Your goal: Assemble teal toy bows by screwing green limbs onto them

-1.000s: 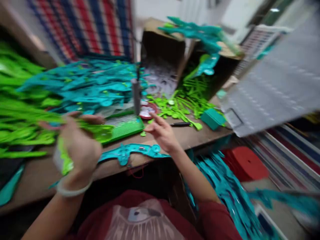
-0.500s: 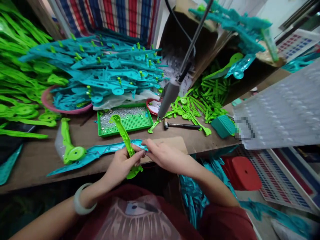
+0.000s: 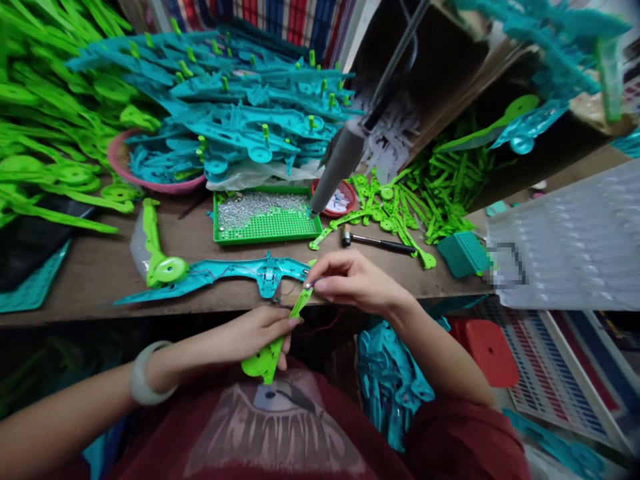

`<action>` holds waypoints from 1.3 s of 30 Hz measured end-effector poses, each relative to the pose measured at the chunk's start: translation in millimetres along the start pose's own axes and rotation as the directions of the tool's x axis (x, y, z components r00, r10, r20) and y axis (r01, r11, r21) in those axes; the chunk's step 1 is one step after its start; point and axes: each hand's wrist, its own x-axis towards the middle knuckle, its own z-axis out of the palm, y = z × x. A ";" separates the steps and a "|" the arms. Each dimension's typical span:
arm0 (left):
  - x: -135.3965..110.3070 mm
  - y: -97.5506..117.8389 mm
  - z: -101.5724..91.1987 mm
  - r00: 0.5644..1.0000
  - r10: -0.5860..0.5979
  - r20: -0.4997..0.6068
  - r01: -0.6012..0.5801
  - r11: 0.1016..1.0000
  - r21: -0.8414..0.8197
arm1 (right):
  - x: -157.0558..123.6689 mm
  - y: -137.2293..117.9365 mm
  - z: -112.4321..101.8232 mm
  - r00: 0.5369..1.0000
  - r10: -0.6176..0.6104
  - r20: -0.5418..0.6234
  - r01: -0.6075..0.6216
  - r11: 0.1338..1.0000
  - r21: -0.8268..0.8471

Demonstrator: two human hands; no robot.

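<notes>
My left hand (image 3: pixel 257 333) is closed round a lime-green plastic part (image 3: pixel 265 360), which slants up to the right over the table's front edge. At its upper tip, the thumb and fingers of my right hand (image 3: pixel 357 283) are pinched together. A tiny shiny bit and what looks like a thin wire show at those fingertips, too small to name. Just behind my hands lies a long turquoise bow-shaped plastic part (image 3: pixel 220 270); my right fingers cover its right end. A green arm with a round disc (image 3: pixel 167 268) sits on its left portion.
A green tray (image 3: pixel 270 233) holds small metal pieces, with a red basket (image 3: pixel 353 193) beside it. Nearby lies a hammer (image 3: pixel 383 243). Turquoise parts (image 3: pixel 240 127) pile up behind, green ones (image 3: pixel 45 140) at left. A grey power screwdriver (image 3: pixel 340 163) hangs overhead.
The green part has swung from upright to slanting right, its tip now at my right fingers. My right hand has come away from the turquoise part's middle, rightward. The view has shifted.
</notes>
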 end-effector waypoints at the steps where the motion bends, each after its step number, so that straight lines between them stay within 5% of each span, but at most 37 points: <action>1: -3.5 1.3 -1.0 1.000 -0.011 0.029 0.011 1.000 0.001 | 2.0 -0.8 2.5 0.999 0.001 0.044 0.000 1.000 -0.015; 5: -19.2 10.3 -4.7 0.991 -0.047 0.126 0.046 0.999 0.005 | 6.0 -3.3 15.8 0.968 -0.083 0.236 0.160 0.931 -0.328; 8: -22.2 13.5 -5.4 0.997 -0.049 0.064 0.045 0.997 0.067 | 9.6 -2.8 24.8 0.918 -0.010 0.396 0.258 0.774 -0.578; 10: -20.1 12.0 -4.2 1.000 -0.004 -0.016 0.004 1.000 -0.014 | 12.5 -1.3 27.0 0.905 0.010 0.424 0.270 0.756 -0.596; 14: -12.0 5.6 1.5 0.965 0.105 -0.241 -0.189 0.915 -0.357 | 14.4 2.8 27.2 0.966 -0.139 0.218 0.217 0.894 -0.391; 18: -3.6 1.7 6.4 0.922 0.128 -0.367 -0.292 0.852 -0.436 | 10.3 9.0 34.2 0.979 -0.197 -0.042 0.175 0.936 -0.304; 24: -14.4 -1.5 -6.0 0.831 0.187 -0.524 -0.279 0.955 -0.101 | -2.0 23.4 10.3 0.990 -0.037 -0.138 -0.021 0.916 -0.400; 27: -20.4 1.5 -11.5 0.785 0.323 -0.528 -0.277 0.946 0.168 | -5.1 22.6 1.4 0.934 -0.222 -0.281 0.029 0.830 -0.558; 29: -19.7 5.5 -10.4 0.772 0.410 -0.485 -0.297 0.908 0.295 | -4.2 19.4 10.8 0.926 -0.297 -0.232 0.116 0.810 -0.574; 32: -16.3 11.4 -5.4 0.715 0.525 -0.461 -0.300 0.827 0.476 | 2.0 18.8 36.3 0.993 -0.104 -0.055 0.077 0.929 -0.362; 35: -15.6 15.5 -4.5 0.652 0.577 -0.492 -0.244 0.774 0.585 | 7.9 24.9 50.5 0.995 0.001 -0.100 -0.027 0.967 -0.253; 37: -16.8 17.9 -7.8 0.676 0.542 -0.499 -0.258 0.809 0.528 | 7.5 27.2 49.3 0.985 -0.054 -0.165 -0.009 0.933 -0.359; 39: -18.8 20.5 -12.5 0.757 0.463 -0.461 -0.291 0.871 0.397 | 4.3 24.3 42.8 0.981 -0.143 -0.132 0.057 0.859 -0.509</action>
